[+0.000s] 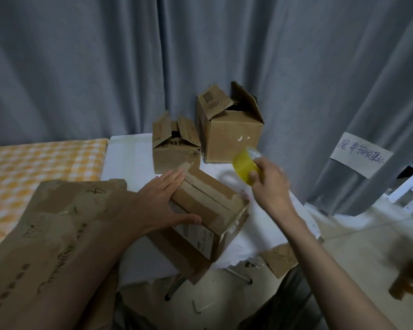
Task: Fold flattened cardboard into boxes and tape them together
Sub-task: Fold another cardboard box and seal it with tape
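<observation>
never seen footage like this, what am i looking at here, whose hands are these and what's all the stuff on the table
There is no machine here. A person wears a camera on the head, so this single picture looks forward and down at their own two bare hands.

The left hand lies flat with straight fingers on a small closed box, steadying it. The right hand grips a roll of yellowish tape just above that box.

The box sits on a table with a white cover. Behind it stand two more boxes with their top flaps open: a short box and a taller box. A big flattened cardboard sheet lies to the left. A grey curtain hangs behind.
</observation>
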Motion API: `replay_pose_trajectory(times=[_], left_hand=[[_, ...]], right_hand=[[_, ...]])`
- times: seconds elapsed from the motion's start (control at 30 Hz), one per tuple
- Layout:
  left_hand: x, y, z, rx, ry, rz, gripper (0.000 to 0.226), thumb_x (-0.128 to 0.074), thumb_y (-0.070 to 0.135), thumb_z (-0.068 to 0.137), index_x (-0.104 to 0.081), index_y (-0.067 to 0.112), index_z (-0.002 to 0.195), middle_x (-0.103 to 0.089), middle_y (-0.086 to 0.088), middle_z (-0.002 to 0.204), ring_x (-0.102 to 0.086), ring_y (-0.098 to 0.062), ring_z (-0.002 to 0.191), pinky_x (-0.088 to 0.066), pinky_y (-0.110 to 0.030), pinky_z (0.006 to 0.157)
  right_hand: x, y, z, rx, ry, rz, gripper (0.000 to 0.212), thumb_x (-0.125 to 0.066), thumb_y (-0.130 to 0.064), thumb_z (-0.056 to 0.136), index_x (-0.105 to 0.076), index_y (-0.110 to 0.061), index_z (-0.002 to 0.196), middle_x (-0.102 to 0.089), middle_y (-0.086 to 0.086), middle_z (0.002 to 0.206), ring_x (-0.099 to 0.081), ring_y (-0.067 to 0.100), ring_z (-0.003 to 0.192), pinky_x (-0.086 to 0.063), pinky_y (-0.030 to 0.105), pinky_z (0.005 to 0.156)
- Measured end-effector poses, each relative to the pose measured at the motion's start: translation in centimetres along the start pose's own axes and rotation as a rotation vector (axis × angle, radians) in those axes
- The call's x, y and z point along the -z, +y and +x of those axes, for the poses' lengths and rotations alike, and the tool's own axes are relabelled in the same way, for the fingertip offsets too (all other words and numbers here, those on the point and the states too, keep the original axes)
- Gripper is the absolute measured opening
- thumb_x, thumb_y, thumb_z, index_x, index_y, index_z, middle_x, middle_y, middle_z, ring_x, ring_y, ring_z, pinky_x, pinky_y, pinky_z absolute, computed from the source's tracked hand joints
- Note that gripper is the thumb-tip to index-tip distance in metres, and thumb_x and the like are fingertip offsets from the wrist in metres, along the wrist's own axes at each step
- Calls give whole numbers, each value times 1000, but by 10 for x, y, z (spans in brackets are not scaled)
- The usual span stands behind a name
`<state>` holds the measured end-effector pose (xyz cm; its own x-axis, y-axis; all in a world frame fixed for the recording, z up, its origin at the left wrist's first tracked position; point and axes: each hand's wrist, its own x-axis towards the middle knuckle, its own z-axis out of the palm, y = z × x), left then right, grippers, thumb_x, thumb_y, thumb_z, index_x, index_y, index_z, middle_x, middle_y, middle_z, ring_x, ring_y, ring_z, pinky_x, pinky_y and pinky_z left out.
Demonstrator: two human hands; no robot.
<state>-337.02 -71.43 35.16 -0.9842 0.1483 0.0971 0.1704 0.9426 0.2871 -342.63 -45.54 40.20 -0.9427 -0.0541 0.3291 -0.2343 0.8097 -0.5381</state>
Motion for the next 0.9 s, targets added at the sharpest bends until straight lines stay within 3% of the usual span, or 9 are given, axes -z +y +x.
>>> replay_pose_trajectory(times=[0.13, 0.27, 0.37, 0.5, 0.7, 0.9], left_hand=[[5, 4, -2, 10, 81, -17, 141, -32, 108, 42, -18, 27, 156, -15, 11, 163, -17, -11, 147, -17, -35, 121], [15, 5, 1, -5, 57, -58, 140, -36, 106, 39, -28, 27, 154, -24, 11, 159, -25, -11, 141, -25, -35, 117], [30, 1, 5, 2, 63, -213, 106, -51, 92, 59, -43, 32, 147, -37, 15, 153, -34, -2, 132, -32, -34, 112], [55, 3, 20, -60, 354, -393, 43, -61, 40, 94, -60, 25, 134, -61, 3, 134, -55, -9, 121, -44, -34, 105], [80, 27, 46, -178, 304, -418, 36, -54, 12, 99, -61, 20, 134, -61, 5, 129, -57, -7, 117, -45, -26, 103], [84, 33, 48, -220, 348, -453, 20, -70, 11, 89, -76, 19, 107, -64, 7, 107, -61, -5, 100, -51, -20, 89]], right_hand=[[-29, -43, -12, 109, 8, 317, 22, -50, -7, 100, -57, -9, 121, -59, 8, 121, -49, 24, 113, -34, 28, 86], [-49, -51, -23, 64, 2, 407, 24, -45, -12, 104, -53, -13, 127, -55, 3, 125, -47, 16, 116, -31, 25, 89], [-53, -45, -24, 86, 8, 416, 22, -45, -11, 104, -53, -13, 124, -56, 2, 124, -48, 17, 115, -37, 30, 93], [-54, -42, -26, 178, 18, 388, 21, -46, -8, 103, -55, -13, 121, -52, -5, 115, -44, 11, 107, -31, 23, 86], [-52, -41, -25, 260, 0, 353, 20, -47, -2, 101, -57, -11, 116, -49, -8, 111, -40, 3, 101, -24, -1, 82], [-51, -39, -24, 260, -47, 374, 20, -47, -3, 102, -57, -9, 117, -49, -6, 112, -41, 6, 102, -26, 0, 82]])
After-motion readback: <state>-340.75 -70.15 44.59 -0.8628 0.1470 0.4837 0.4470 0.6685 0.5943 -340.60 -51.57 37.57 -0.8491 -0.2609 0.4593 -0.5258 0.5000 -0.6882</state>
